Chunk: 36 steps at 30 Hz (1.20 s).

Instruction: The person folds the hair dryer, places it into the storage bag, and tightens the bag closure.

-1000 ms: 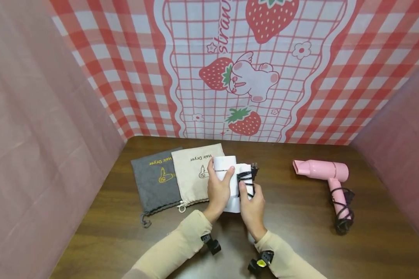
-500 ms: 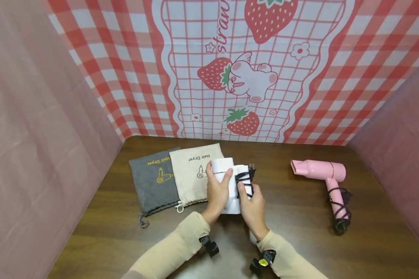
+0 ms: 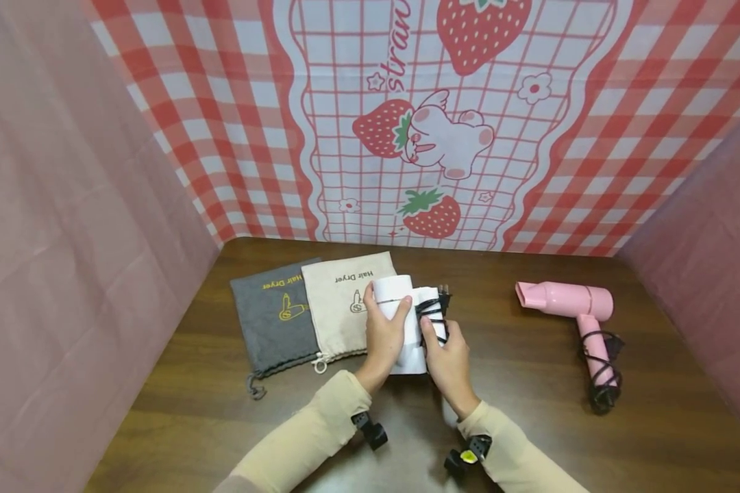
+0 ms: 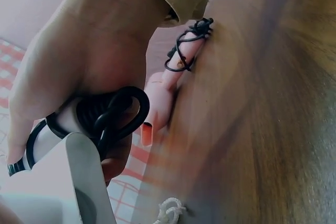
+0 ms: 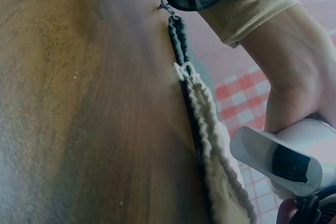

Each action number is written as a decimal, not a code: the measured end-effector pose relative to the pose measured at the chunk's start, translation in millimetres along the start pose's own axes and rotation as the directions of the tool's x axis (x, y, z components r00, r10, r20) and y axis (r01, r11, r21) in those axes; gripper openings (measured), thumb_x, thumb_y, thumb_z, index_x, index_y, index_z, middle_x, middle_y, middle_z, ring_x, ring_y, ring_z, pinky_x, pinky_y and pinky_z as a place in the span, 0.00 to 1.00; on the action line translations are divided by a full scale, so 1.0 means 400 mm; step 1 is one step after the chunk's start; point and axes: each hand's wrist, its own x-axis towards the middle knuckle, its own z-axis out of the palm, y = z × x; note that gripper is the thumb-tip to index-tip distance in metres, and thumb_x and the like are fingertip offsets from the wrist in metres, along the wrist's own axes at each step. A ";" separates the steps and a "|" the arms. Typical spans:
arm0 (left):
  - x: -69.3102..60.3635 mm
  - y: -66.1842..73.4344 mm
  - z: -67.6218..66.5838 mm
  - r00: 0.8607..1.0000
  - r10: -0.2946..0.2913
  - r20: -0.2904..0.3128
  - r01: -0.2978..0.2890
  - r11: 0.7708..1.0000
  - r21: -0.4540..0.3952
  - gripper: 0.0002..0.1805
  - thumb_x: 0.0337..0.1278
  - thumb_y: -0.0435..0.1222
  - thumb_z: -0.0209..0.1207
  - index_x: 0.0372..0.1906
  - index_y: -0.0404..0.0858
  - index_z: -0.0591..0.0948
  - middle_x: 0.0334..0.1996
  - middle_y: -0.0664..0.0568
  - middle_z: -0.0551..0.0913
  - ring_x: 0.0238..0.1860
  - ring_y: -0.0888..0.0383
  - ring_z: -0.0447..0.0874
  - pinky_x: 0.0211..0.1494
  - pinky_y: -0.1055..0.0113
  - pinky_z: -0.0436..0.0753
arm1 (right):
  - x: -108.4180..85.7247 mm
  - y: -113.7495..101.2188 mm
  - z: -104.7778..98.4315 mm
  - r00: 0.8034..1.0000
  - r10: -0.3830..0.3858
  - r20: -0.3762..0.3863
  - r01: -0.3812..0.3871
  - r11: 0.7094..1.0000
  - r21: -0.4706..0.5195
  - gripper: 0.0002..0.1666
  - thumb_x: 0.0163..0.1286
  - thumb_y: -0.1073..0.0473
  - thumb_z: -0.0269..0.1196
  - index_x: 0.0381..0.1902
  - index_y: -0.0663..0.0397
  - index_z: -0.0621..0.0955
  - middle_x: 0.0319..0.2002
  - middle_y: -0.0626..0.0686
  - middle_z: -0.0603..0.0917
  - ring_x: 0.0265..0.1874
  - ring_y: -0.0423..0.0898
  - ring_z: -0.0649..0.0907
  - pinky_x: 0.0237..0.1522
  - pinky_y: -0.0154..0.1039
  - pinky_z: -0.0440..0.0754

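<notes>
A white hair dryer point(image 3: 412, 342) with its handle folded alongside the barrel is held above the table in front of me. My left hand point(image 3: 385, 342) grips the barrel, thumb across its front face. My right hand point(image 3: 447, 359) holds the folded handle, around which a black cord point(image 3: 430, 308) is wound; a plug pokes out at the top. In the right wrist view the dryer's flat nozzle point(image 5: 249, 153) points toward the camera. Behind my left hand lies a cream drawstring bag point(image 3: 333, 308) printed "Hair Dryer", partly hidden by the hand and the dryer.
A grey drawstring bag point(image 3: 271, 342) lies left of the cream one, which overlaps its edge. On the right a pink hair dryer point(image 3: 570, 301), cord wrapped round its handle, rests on the wooden table point(image 3: 191, 424). A strawberry-print checked cloth point(image 3: 444, 157) hangs behind.
Both hands keep their hold on the white hair dryer. The dryer has shifted only slightly, and the right wrist has edged a little to the right. Bags and pink dryer stay put.
</notes>
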 end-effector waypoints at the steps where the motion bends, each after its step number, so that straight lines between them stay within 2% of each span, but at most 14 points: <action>1: 0.003 0.000 0.000 1.000 -0.002 -0.005 0.002 1.000 -0.014 0.43 0.58 0.47 0.62 0.73 0.42 0.55 0.57 0.33 0.78 0.48 0.42 0.81 0.55 0.50 0.77 | 0.002 -0.002 -0.001 1.000 0.004 0.015 -0.004 1.000 -0.001 0.22 0.71 0.50 0.59 0.46 0.67 0.76 0.26 0.58 0.80 0.24 0.44 0.76 0.27 0.35 0.74; 5: 0.015 0.003 0.000 0.999 -0.029 -0.021 0.027 0.996 -0.087 0.42 0.58 0.45 0.63 0.73 0.39 0.57 0.58 0.34 0.76 0.50 0.43 0.79 0.58 0.51 0.75 | 0.013 -0.008 -0.007 0.998 -0.007 0.070 0.008 1.000 -0.016 0.24 0.71 0.50 0.60 0.48 0.68 0.76 0.27 0.60 0.81 0.23 0.45 0.78 0.27 0.36 0.75; 7: 0.019 0.005 -0.001 0.998 -0.051 -0.024 0.048 0.993 -0.111 0.42 0.58 0.45 0.63 0.73 0.39 0.57 0.59 0.34 0.75 0.51 0.43 0.78 0.60 0.51 0.74 | 0.019 -0.008 -0.011 0.995 -0.023 0.101 0.026 0.999 -0.034 0.24 0.70 0.50 0.60 0.50 0.68 0.76 0.31 0.62 0.83 0.27 0.47 0.79 0.29 0.37 0.76; 12: 0.026 0.011 -0.003 0.997 -0.075 -0.020 0.072 0.990 -0.121 0.43 0.58 0.45 0.63 0.73 0.40 0.55 0.60 0.34 0.74 0.51 0.43 0.78 0.60 0.51 0.74 | 0.033 -0.007 -0.027 0.981 -0.044 0.188 0.054 0.997 -0.050 0.25 0.68 0.51 0.62 0.51 0.67 0.76 0.34 0.63 0.83 0.30 0.48 0.80 0.32 0.37 0.77; 15: 0.028 0.013 -0.003 0.996 -0.081 -0.024 0.078 0.989 -0.128 0.42 0.58 0.45 0.63 0.73 0.40 0.56 0.58 0.35 0.75 0.49 0.45 0.78 0.57 0.53 0.75 | 0.036 -0.008 -0.035 0.976 -0.058 0.211 0.071 0.996 -0.054 0.25 0.68 0.51 0.62 0.52 0.67 0.76 0.34 0.62 0.83 0.31 0.49 0.80 0.33 0.37 0.77; 19: 0.027 0.016 -0.001 0.996 -0.090 -0.025 0.086 0.987 -0.138 0.41 0.60 0.46 0.62 0.73 0.41 0.55 0.58 0.35 0.75 0.48 0.46 0.78 0.56 0.54 0.75 | 0.037 -0.006 -0.037 0.978 -0.067 0.198 0.085 0.993 -0.080 0.27 0.68 0.50 0.62 0.55 0.67 0.76 0.38 0.64 0.84 0.36 0.53 0.82 0.38 0.42 0.78; 25: 0.025 0.014 0.003 0.995 -0.092 -0.023 0.087 0.982 -0.165 0.42 0.62 0.46 0.60 0.74 0.37 0.53 0.61 0.33 0.72 0.54 0.44 0.76 0.62 0.51 0.72 | 0.033 -0.005 -0.032 0.988 -0.048 0.148 0.062 0.994 -0.092 0.30 0.68 0.49 0.63 0.57 0.67 0.75 0.42 0.66 0.84 0.39 0.57 0.82 0.42 0.46 0.79; 29: 0.024 0.013 0.004 0.995 -0.095 0.015 0.096 0.975 -0.198 0.41 0.65 0.45 0.57 0.74 0.36 0.51 0.62 0.33 0.70 0.54 0.44 0.76 0.62 0.52 0.72 | 0.036 -0.003 -0.031 0.992 -0.062 0.111 0.068 0.996 -0.057 0.27 0.67 0.51 0.63 0.54 0.68 0.77 0.39 0.66 0.85 0.35 0.54 0.82 0.36 0.41 0.79; 36: 0.024 0.017 -0.011 0.991 -0.103 0.087 0.118 0.974 -0.195 0.39 0.65 0.41 0.57 0.73 0.37 0.51 0.57 0.31 0.73 0.47 0.47 0.79 0.51 0.59 0.78 | 0.043 0.005 -0.037 0.993 -0.069 0.097 0.067 0.998 0.021 0.24 0.67 0.53 0.64 0.51 0.69 0.78 0.33 0.64 0.84 0.26 0.44 0.79 0.28 0.33 0.77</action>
